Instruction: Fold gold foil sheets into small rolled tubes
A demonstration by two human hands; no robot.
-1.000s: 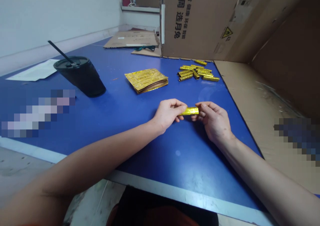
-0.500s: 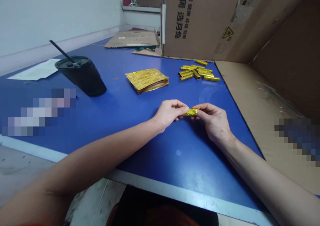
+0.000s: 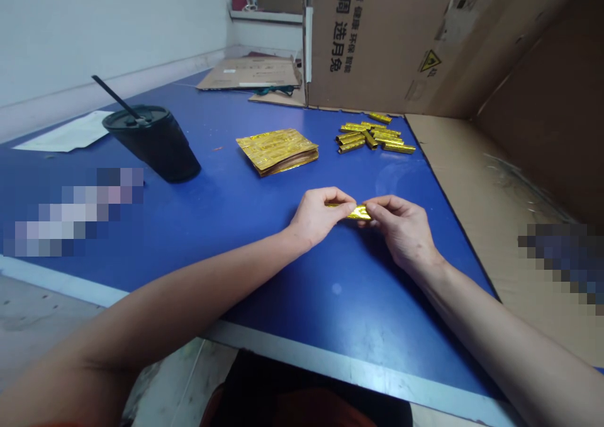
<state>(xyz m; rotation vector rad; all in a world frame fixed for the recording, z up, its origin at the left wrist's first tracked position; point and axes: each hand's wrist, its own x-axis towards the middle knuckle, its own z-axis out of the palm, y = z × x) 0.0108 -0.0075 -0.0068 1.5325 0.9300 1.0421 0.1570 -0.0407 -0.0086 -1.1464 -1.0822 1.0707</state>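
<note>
Looking down from the head view, the person's two hands meet over the blue bench (image 3: 264, 257), a little right of its middle. The left hand (image 3: 317, 216) is closed, with thumb and fingertips pinching the left end of a small gold foil piece (image 3: 357, 212). The right hand (image 3: 401, 226) is closed the same way on the right end. The foil piece lies roughly level between the two hands, and only its short middle part shows. Whether it touches the bench cannot be told. Both forearms reach in from the near edge.

Beyond the hands lies a flat stack (image 3: 277, 150) of gold sheets. Further right and back, well apart from the hands, gold rolls (image 3: 372, 136) lie in a loose pile just before a big cardboard box (image 3: 377, 37). A black cup (image 3: 153, 143) with a straw (image 3: 113, 97) stands at the left, and white paper (image 3: 70, 133) lies beyond it.
</note>
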